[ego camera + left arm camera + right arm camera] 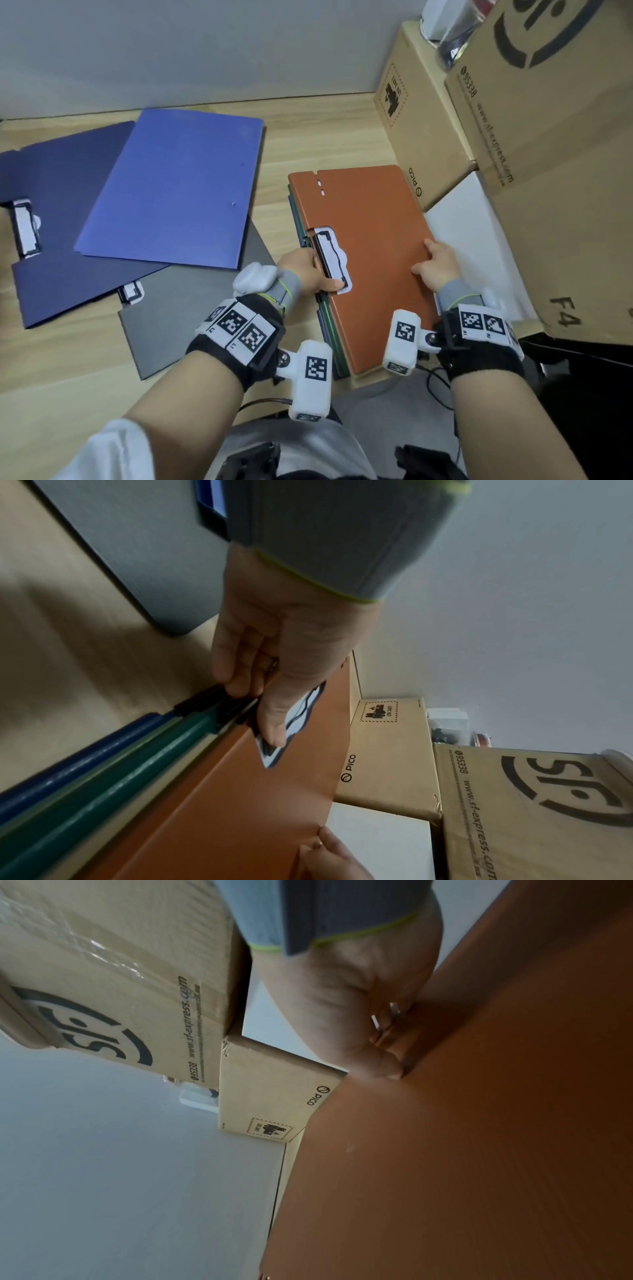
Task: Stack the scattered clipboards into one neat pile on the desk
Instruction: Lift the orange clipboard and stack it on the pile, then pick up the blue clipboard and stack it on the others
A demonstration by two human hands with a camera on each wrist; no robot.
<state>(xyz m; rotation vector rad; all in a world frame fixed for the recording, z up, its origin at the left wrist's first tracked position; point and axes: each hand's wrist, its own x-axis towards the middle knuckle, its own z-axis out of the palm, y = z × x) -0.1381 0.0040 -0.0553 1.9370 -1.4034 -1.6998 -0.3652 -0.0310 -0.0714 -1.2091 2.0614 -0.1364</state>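
Observation:
An orange clipboard (373, 240) (240, 804) (479, 1123) lies on top of a pile at the desk's right; green (120, 772) and blue (68, 767) board edges show beneath it. My left hand (308, 274) (260, 696) grips the pile's left edge at the white clip (334, 260), thumb on top and fingers curled against the side. My right hand (431, 263) (377, 1047) pinches the orange board's right edge, thumb pressing its top. To the left a light blue clipboard (171, 188) overlaps a navy one (58, 205) and a grey one (191, 308).
Cardboard boxes (421, 120) (565, 137) stand tight against the pile's far and right sides, with a flat white box (472, 233) under my right hand's side. The pile reaches the wooden desk's (325, 137) front edge. A grey wall runs along the back.

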